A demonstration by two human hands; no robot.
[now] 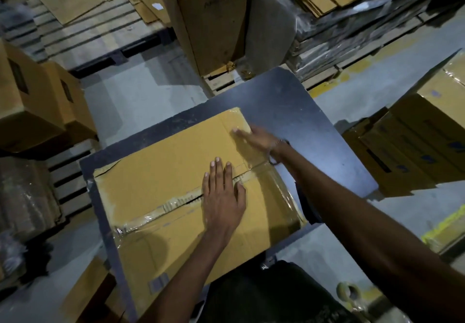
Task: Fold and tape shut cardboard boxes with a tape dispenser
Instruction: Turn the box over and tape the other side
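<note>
Left grip [222, 194] flat on box [161, 172]; seam runs lower-left to upper-right.

The flat brown cardboard box [176, 172] on the dark grey table [302, 111] has part of its clear-taped centre seam [156, 212] hidden under the flat left hand [222, 194]. The right hand [254, 140] is motion-blurred, so its fingertips cannot be told apart at the box's far corner. Both forearms are cut off by the lower edge. A brownish tape roll [348, 291] at the lower right is blurred and partly hidden behind the right forearm.
</note>
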